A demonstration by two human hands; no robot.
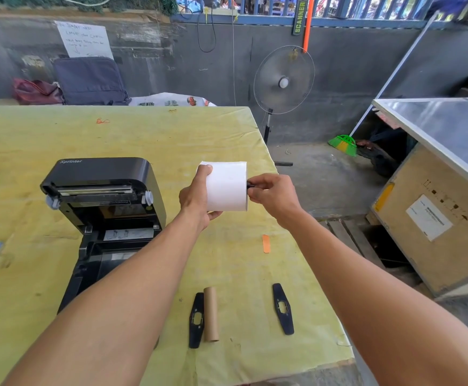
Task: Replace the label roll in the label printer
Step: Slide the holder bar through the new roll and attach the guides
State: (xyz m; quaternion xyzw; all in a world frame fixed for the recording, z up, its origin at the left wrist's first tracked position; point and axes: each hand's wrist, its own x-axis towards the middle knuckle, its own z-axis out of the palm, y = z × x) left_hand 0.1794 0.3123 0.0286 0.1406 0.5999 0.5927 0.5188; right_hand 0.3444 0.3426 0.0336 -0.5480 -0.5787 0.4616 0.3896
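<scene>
A single white label roll [227, 188] is held in the middle of the frame, above the yellow-covered surface [143, 135] and just right of the open black Xprinter label printer [101, 196]. The roll is clasped at its left end by the left grip [196, 196]: the fingers are curled over the top, the thumb is tucked beneath, and the palm covers that end. At the roll's right end, a small black spindle tip [250, 186] is seen sticking out, and it is pinched between the thumb and fingertips of the right grip [271, 196]. The roll's long axis runs level from left to right across the frame, with its flat ends turned toward the two grips.

One printer is counted, with its lid raised and its bay exposed. One empty cardboard core [210, 313] is laid in the lower middle of the frame, its long axis running almost straight up and down the picture. Two black roll-holder plates are seen: one [196, 320] lies against the core's left side, the other [283, 309] well apart to the right, both lengthwise in the same direction. One orange strip [266, 243] is laid right of centre.
</scene>
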